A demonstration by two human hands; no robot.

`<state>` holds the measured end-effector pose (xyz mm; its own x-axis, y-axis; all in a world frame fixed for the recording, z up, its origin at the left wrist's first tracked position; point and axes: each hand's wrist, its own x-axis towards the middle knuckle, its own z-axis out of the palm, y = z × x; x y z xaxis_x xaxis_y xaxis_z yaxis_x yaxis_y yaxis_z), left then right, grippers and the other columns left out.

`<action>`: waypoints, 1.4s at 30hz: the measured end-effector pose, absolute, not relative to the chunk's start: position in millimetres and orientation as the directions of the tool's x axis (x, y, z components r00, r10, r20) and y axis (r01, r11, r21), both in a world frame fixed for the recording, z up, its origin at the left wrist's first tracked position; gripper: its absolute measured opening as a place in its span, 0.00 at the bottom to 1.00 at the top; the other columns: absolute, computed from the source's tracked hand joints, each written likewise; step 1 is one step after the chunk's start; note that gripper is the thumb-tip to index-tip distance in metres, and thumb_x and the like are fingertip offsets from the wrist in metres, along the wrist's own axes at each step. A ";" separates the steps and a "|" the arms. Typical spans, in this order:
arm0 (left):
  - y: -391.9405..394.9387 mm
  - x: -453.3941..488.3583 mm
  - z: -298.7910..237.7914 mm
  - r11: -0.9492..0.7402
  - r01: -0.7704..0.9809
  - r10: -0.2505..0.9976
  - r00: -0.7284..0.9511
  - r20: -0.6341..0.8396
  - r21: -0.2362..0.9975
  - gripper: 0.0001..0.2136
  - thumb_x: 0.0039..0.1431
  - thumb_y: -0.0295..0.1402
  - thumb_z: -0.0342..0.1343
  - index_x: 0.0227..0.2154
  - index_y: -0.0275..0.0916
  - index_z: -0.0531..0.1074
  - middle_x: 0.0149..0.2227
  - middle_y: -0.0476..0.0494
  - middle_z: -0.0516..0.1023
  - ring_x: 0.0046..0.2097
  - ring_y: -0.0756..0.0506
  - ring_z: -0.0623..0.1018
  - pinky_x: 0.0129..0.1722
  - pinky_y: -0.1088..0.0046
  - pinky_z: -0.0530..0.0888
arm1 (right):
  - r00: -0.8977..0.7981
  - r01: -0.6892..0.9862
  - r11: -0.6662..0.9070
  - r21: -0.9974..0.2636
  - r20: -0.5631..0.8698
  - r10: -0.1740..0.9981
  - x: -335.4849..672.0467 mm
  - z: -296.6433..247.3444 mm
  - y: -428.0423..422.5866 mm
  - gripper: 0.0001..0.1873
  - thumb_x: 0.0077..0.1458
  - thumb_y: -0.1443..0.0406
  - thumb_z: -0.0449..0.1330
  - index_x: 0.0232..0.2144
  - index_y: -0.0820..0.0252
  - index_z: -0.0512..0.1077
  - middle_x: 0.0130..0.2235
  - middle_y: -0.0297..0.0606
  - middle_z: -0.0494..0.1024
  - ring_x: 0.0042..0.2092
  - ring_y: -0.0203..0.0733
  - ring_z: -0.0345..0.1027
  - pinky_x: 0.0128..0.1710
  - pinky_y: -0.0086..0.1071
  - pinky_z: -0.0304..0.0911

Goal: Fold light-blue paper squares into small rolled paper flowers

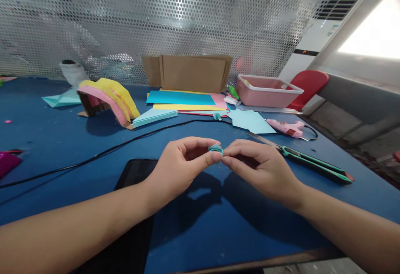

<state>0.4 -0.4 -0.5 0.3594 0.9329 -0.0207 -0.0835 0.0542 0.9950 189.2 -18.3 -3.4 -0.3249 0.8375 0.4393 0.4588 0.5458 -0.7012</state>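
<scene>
My left hand [183,163] and my right hand [259,167] meet above the blue table [56,140], fingertips pinched together on a small rolled piece of teal paper [216,149]. Both hands grip it from opposite sides, thumb and forefinger closed. A second small teal paper roll [217,116] lies farther back near the stacked paper. Green-handled scissors [309,161] lie just right of my right hand.
A black tablet [134,174] lies under my left forearm, and a black cable [93,155] crosses the table. Farther back sit coloured paper sheets [181,101], a pink-and-yellow paper arch [108,99], a pink glue gun [286,128], a pink tub [265,90] and cardboard [190,71].
</scene>
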 end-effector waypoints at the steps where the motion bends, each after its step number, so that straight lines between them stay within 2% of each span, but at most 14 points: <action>1: 0.1 0.4 -0.7 0.079 -0.079 0.932 0.361 -0.046 0.994 0.13 0.47 0.37 0.68 0.35 0.38 0.79 0.36 0.47 0.83 0.39 0.48 0.79 0.44 0.73 0.74 | -0.303 0.458 0.552 -0.697 0.461 0.834 189.3 -3.8 -17.9 0.04 0.56 0.68 0.61 0.29 0.60 0.75 0.28 0.35 0.76 0.29 0.35 0.69 0.29 0.28 0.66; 3: 1.1 0.7 -1.4 0.152 -0.081 0.918 0.381 -0.110 0.985 0.14 0.47 0.38 0.68 0.36 0.38 0.79 0.34 0.47 0.82 0.36 0.49 0.78 0.41 0.73 0.74 | -0.258 0.412 0.561 -0.718 0.499 0.828 190.1 -4.7 -16.4 0.01 0.53 0.67 0.65 0.30 0.58 0.75 0.28 0.35 0.76 0.29 0.36 0.70 0.28 0.29 0.68; 5: 1.8 1.4 -2.3 0.231 -0.103 0.892 0.420 -0.168 0.967 0.14 0.48 0.39 0.68 0.36 0.38 0.79 0.34 0.47 0.81 0.36 0.49 0.77 0.40 0.73 0.74 | -0.266 0.354 0.604 -0.714 0.543 0.797 191.9 -5.5 -14.3 0.04 0.52 0.67 0.66 0.33 0.57 0.76 0.31 0.36 0.77 0.32 0.37 0.72 0.30 0.30 0.71; 9: 2.1 2.2 -3.8 0.346 -0.123 0.843 0.476 -0.251 0.930 0.11 0.50 0.39 0.66 0.32 0.37 0.79 0.33 0.47 0.80 0.35 0.51 0.77 0.40 0.74 0.74 | -0.393 0.357 0.732 -0.581 0.617 0.681 197.1 -5.5 -10.1 0.06 0.54 0.71 0.64 0.34 0.56 0.79 0.34 0.38 0.81 0.35 0.39 0.76 0.35 0.31 0.73; 14: 3.4 2.6 -3.8 0.426 -0.116 0.798 0.516 -0.312 0.897 0.11 0.49 0.38 0.67 0.30 0.35 0.80 0.30 0.45 0.80 0.33 0.50 0.77 0.39 0.74 0.73 | -0.473 0.387 0.769 -0.509 0.606 0.639 202.2 -4.2 -7.4 0.06 0.56 0.70 0.63 0.33 0.56 0.79 0.33 0.39 0.82 0.33 0.38 0.77 0.33 0.30 0.72; 23: 4.3 4.8 -5.7 0.469 -0.116 0.769 0.542 -0.340 0.876 0.10 0.47 0.37 0.69 0.27 0.34 0.80 0.28 0.45 0.79 0.32 0.51 0.77 0.34 0.77 0.73 | -0.514 0.388 0.773 -0.502 0.579 0.634 204.5 -4.8 -6.2 0.08 0.55 0.73 0.62 0.34 0.57 0.79 0.33 0.38 0.82 0.33 0.36 0.76 0.34 0.28 0.72; 26: 3.8 4.7 -6.1 0.473 -0.108 0.771 0.531 -0.351 0.875 0.11 0.46 0.37 0.69 0.27 0.34 0.79 0.28 0.45 0.79 0.31 0.51 0.77 0.34 0.76 0.73 | -0.508 0.384 0.734 -0.561 0.536 0.675 204.3 -4.8 -6.1 0.07 0.55 0.72 0.62 0.32 0.57 0.78 0.32 0.38 0.81 0.33 0.37 0.75 0.35 0.29 0.72; 30: 3.3 5.7 -6.5 0.464 -0.104 0.783 0.512 -0.352 0.880 0.12 0.45 0.37 0.70 0.29 0.34 0.78 0.29 0.46 0.78 0.31 0.51 0.77 0.38 0.73 0.74 | -0.454 0.309 0.558 -0.770 0.396 0.798 202.2 -5.2 -5.3 0.01 0.52 0.68 0.65 0.31 0.59 0.77 0.33 0.38 0.79 0.35 0.37 0.75 0.36 0.30 0.73; 33: 3.4 7.0 -5.2 0.441 -0.188 0.823 0.474 -0.312 0.878 0.09 0.49 0.33 0.68 0.33 0.36 0.78 0.32 0.48 0.78 0.33 0.51 0.77 0.40 0.73 0.74 | -0.379 0.243 0.407 -0.880 0.300 0.875 199.3 -5.2 -6.3 0.07 0.51 0.64 0.66 0.34 0.60 0.74 0.36 0.38 0.77 0.37 0.39 0.75 0.38 0.32 0.74; 35: 3.8 7.2 -3.8 0.405 -0.291 0.867 0.424 -0.262 0.867 0.08 0.51 0.29 0.66 0.36 0.37 0.77 0.33 0.49 0.78 0.35 0.52 0.77 0.42 0.74 0.73 | -0.317 0.257 0.357 -0.898 0.270 0.909 196.9 -4.9 -8.2 0.08 0.52 0.63 0.65 0.34 0.60 0.72 0.34 0.37 0.77 0.35 0.38 0.74 0.35 0.30 0.73; 38: 4.2 6.1 -2.9 0.357 -0.393 0.901 0.384 -0.201 0.848 0.09 0.52 0.25 0.64 0.38 0.39 0.78 0.35 0.50 0.78 0.37 0.53 0.76 0.42 0.76 0.72 | -0.308 0.341 0.337 -0.878 0.234 0.922 192.9 -4.7 -12.1 0.08 0.54 0.62 0.63 0.28 0.61 0.72 0.28 0.35 0.75 0.30 0.35 0.70 0.29 0.27 0.69; 42: 2.7 3.2 -5.4 0.323 -0.335 0.885 0.438 -0.158 0.885 0.09 0.51 0.26 0.65 0.37 0.41 0.79 0.37 0.52 0.78 0.37 0.54 0.75 0.42 0.77 0.70 | -0.326 0.362 0.339 -0.868 0.223 0.919 188.0 -4.9 -16.0 0.10 0.55 0.62 0.62 0.25 0.61 0.71 0.24 0.32 0.72 0.25 0.32 0.64 0.25 0.25 0.64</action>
<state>3.2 2.7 -5.4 0.4379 0.8851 -0.1576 -0.3353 0.3234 0.8848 188.0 -16.0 -4.9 -0.3263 0.9187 0.2227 0.3619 0.3390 -0.8684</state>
